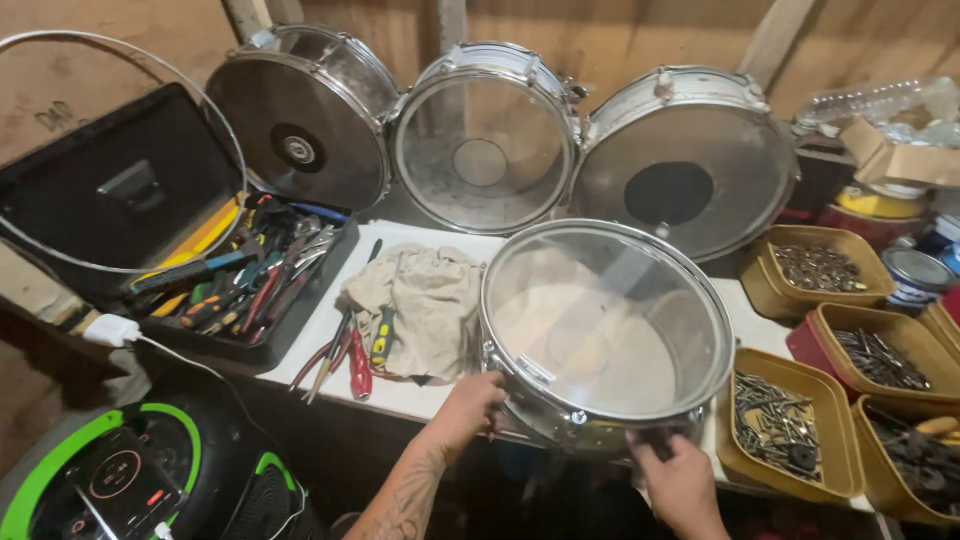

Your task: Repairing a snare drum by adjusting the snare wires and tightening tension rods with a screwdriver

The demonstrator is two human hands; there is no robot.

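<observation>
White bench (420, 395) carries a snare drum (605, 335), rag (425, 300), toolbox (250, 275), screw trays (790, 425)

Two bare forearms enter from the bottom edge of the head view. Neither arm shows a sleeve, glove, watch or ring. The left hand (468, 405) joins a forearm marked with dark tattoo work: curved lines and shaded patches run along its upper face from near the wrist down to the frame edge. The right hand (680, 480) joins a shorter visible length of forearm with no marking visible. Knuckles and finger backs show; fingertips are partly hidden.
</observation>
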